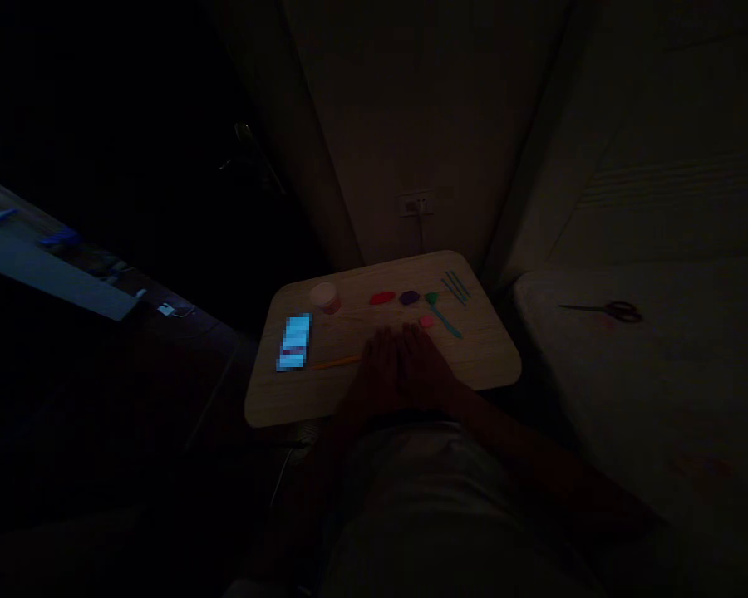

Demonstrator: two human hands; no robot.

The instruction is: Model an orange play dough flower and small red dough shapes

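In dim light, my left hand (pixel 380 365) and my right hand (pixel 419 361) lie flat side by side on the small wooden table (pixel 287 407), fingers stretched forward. An orange stick (pixel 337 362) reaches toward my left hand; whether its right end runs under the fingers is hidden. A pink lump (pixel 426 321) is just beyond my right fingertips. Behind it are a red piece (pixel 382 297), a purple piece (pixel 410 297) and a green piece (pixel 432 297), which touches the end of a teal tool (pixel 447 322).
A glowing phone (pixel 294 342) lies on the table's left side, near a round tub (pixel 325 297). Several thin teal sticks (pixel 456 286) are at the back right. Scissors (pixel 620 311) rest on a pale surface (pixel 648 382) to the right. A wall socket (pixel 415 203) is behind the table.
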